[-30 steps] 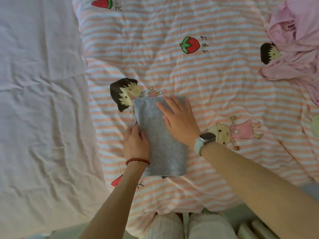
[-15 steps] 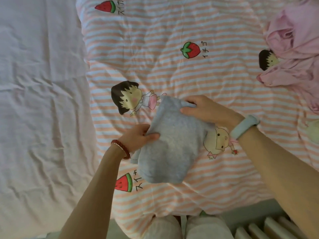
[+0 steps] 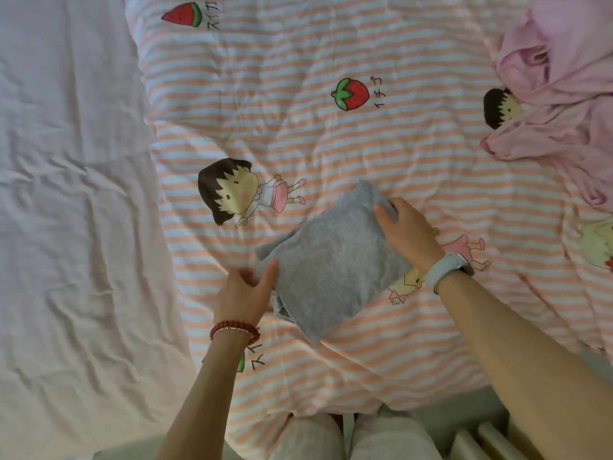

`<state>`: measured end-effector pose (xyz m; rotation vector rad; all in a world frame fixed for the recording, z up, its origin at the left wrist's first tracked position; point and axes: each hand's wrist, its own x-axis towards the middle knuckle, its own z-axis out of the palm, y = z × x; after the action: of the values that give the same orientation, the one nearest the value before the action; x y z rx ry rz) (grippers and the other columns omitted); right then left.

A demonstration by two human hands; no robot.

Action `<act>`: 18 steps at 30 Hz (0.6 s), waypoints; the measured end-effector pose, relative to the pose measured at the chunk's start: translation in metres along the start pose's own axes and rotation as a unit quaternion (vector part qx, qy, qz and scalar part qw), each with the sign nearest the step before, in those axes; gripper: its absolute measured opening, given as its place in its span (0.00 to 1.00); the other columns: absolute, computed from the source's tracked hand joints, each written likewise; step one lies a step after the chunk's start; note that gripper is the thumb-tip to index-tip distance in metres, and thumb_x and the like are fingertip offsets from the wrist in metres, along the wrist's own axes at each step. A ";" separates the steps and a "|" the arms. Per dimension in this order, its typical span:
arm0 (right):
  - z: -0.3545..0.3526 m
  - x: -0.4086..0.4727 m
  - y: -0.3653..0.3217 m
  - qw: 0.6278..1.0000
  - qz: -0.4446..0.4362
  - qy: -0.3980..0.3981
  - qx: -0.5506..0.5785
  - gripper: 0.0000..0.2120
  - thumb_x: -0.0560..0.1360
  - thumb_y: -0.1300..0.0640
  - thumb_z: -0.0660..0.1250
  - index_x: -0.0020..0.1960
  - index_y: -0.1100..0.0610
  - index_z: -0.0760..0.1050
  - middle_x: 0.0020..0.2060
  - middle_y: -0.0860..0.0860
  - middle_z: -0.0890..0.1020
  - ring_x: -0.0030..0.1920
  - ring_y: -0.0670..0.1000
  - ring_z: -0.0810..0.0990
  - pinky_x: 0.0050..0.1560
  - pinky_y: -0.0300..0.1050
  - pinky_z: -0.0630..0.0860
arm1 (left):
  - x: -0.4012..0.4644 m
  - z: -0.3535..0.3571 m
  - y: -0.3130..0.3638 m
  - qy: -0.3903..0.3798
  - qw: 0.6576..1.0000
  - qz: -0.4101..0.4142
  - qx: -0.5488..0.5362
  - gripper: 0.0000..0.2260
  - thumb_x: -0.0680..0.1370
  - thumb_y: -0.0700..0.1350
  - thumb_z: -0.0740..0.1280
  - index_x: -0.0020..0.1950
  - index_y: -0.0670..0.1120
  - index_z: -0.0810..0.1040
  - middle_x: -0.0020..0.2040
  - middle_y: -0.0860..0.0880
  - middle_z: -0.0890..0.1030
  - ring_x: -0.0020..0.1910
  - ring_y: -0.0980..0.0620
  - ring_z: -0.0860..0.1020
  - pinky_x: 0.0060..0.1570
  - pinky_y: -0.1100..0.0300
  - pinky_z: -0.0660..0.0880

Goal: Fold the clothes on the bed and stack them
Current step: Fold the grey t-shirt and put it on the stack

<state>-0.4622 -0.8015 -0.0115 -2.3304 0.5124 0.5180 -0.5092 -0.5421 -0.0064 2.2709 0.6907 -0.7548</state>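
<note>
A folded grey garment (image 3: pixel 331 260) sits tilted on the striped cartoon quilt (image 3: pixel 298 121), in front of me at the middle. My left hand (image 3: pixel 243 293), with a red bead bracelet on its wrist, grips the garment's lower left edge, thumb on top. My right hand (image 3: pixel 406 232), with a pale watch on its wrist, holds the garment's upper right edge, fingers curled over the corner. A crumpled pile of pink clothes (image 3: pixel 560 94) lies at the far right of the bed.
A wrinkled pale sheet (image 3: pixel 73 210) covers the left part of the bed. The quilt's near edge hangs just above my knees (image 3: pixel 351 436). Wooden slats (image 3: pixel 481 443) show at the bottom right.
The grey garment lay flat under both hands a second ago; both hands have since gripped its edges and turned it to a slant, shifting it rightward on the quilt.
</note>
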 end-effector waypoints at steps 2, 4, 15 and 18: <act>0.000 0.002 0.001 1.000 -0.004 -0.002 0.008 0.13 0.79 0.46 0.55 0.50 0.55 0.70 0.35 0.46 0.73 0.36 0.49 0.73 0.36 0.45 0.69 | -0.002 0.002 0.000 -0.074 0.995 0.012 -0.069 0.36 0.66 0.69 0.63 0.56 0.39 0.75 0.48 0.45 0.80 0.45 0.47 0.79 0.38 0.59 0.73; -0.002 0.002 0.005 1.000 -0.022 0.002 0.020 0.11 0.80 0.50 0.57 0.44 0.56 0.70 0.32 0.46 0.71 0.32 0.47 0.69 0.32 0.41 0.66 | -0.005 0.006 0.009 -0.133 0.976 0.031 -0.171 0.33 0.64 0.64 0.68 0.59 0.42 0.73 0.51 0.49 0.79 0.48 0.52 0.80 0.38 0.62 0.77; -0.018 -0.018 0.039 0.988 -0.018 0.041 0.146 0.05 0.79 0.55 0.57 0.53 0.53 0.71 0.40 0.48 0.75 0.39 0.48 0.73 0.42 0.47 0.72 | 0.002 0.035 0.040 0.032 0.952 0.005 -0.303 0.18 0.74 0.49 0.69 0.60 0.42 0.74 0.51 0.51 0.78 0.46 0.54 0.77 0.39 0.66 0.73; -0.019 -0.009 0.037 0.995 -0.002 -0.012 0.100 0.14 0.80 0.49 0.55 0.60 0.54 0.70 0.43 0.44 0.74 0.43 0.47 0.74 0.43 0.46 0.71 | 0.006 0.029 0.035 -0.028 0.952 -0.038 -0.302 0.17 0.76 0.52 0.66 0.57 0.40 0.76 0.43 0.50 0.79 0.38 0.52 0.77 0.36 0.60 0.75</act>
<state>-0.4838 -0.8382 -0.0132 -2.1323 0.5239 0.4692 -0.4921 -0.5838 -0.0147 1.6680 0.8491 -0.5439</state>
